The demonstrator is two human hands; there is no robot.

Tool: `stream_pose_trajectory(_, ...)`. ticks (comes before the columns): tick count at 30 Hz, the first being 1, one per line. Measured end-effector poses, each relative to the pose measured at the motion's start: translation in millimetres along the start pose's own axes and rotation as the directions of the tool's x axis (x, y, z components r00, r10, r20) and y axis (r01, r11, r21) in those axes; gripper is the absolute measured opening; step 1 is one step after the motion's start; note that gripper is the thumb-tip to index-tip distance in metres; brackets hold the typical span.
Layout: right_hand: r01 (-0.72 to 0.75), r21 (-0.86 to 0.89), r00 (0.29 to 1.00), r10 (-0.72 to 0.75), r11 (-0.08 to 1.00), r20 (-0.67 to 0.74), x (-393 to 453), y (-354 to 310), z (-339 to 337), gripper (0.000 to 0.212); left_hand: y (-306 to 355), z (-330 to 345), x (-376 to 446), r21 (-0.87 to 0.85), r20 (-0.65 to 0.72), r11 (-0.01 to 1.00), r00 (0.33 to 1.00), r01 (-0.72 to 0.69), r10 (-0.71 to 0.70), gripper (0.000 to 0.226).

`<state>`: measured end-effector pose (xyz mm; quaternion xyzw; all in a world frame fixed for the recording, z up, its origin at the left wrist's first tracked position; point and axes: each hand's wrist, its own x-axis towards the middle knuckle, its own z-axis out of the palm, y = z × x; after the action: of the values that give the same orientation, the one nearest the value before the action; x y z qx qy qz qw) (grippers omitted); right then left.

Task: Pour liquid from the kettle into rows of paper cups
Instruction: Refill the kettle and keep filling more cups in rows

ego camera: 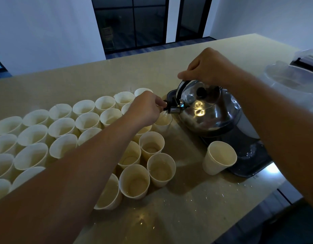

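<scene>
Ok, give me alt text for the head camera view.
A right hand tilts a steel kettle by its handle while the left hand pinches the black spout cap over rows of paper cups on a beige counter.

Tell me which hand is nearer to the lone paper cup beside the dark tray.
Right. The right hand grips the kettle handle above the lone cup; the left hand pinches the spout cap, farther left.

Beige speckled tabletop (pixel 103 80), wet in patches (droplets glinting near the front edge). Dark tray (pixel 254 155) at right; crumpled clear plastic (pixel 291 78) beyond. Dark-framed glass doors (pixel 148 22) behind.
</scene>
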<state>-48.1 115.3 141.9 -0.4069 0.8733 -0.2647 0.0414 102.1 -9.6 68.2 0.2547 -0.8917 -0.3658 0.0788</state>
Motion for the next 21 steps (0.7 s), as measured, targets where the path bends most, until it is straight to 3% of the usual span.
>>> stream_pose_trajectory(10,0.008,-0.009,1.0,-0.008,1.0,0.014,1.1,0.0,-1.4,0.024,1.3,4.0,2.5,-0.009,-0.015,0.999,0.999,0.032,-0.032,0.026)
stream_pose_trajectory(21,-0.008,-0.01,1.0,0.008,1.0,0.028,1.8,1.3,-2.6,0.023,2.9,4.4,1.7,-0.005,0.013,0.999,0.999,0.046,-0.046,0.042)
